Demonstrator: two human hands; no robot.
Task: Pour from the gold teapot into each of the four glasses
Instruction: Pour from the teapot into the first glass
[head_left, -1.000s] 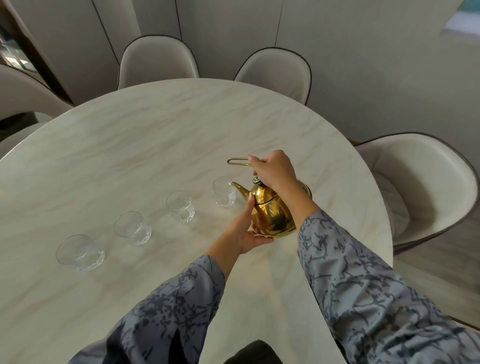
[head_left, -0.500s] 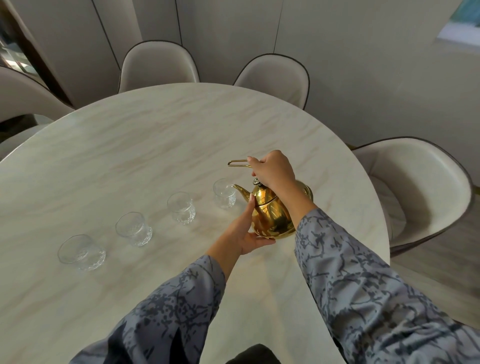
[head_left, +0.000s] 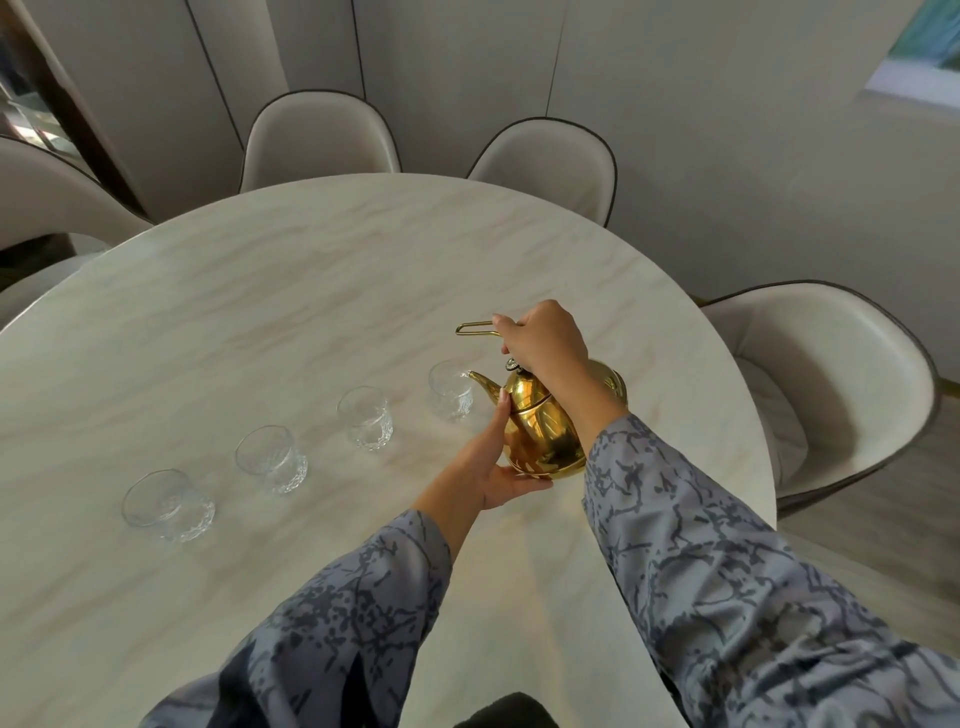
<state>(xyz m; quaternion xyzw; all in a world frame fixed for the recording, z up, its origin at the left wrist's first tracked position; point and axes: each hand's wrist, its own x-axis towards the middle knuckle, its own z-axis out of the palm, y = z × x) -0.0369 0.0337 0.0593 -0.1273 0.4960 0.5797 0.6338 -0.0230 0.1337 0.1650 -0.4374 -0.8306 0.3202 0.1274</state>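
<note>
Writing: no brand, label or lettering can be read on the teapot, the glasses or anything else in frame.
Gold teapot (head_left: 540, 436): centre right of the frame, over the tabletop (head_left: 260, 322), tilted with its spout toward the nearest glass.
Right hand (head_left: 545, 338): clenched around the teapot's thin wire handle, whose looped end sticks out to the left of the fist.
Left hand (head_left: 488, 462): open palm cupped against the pot's lower left side, fingers (head_left: 501, 410) reaching up toward the lid line.
Glasses: four clear ones in a slanting row, from centre (head_left: 451, 397), through (head_left: 363, 418) and (head_left: 270, 460), down to lower left (head_left: 167, 506).
Spout tip: sits at the rim of the nearest glass; touching or apart cannot be told.
Hidden: the right hand and wrist cover most of the lid and the pot's far side; whether the base rests on the tabletop is unclear.
Hard to make out: any liquid in the glasses.
Cut off: patterned grey sleeves (head_left: 727, 597) run out at the bottom edge; chairs (head_left: 841, 374) around the tabletop are partly cropped.
</note>
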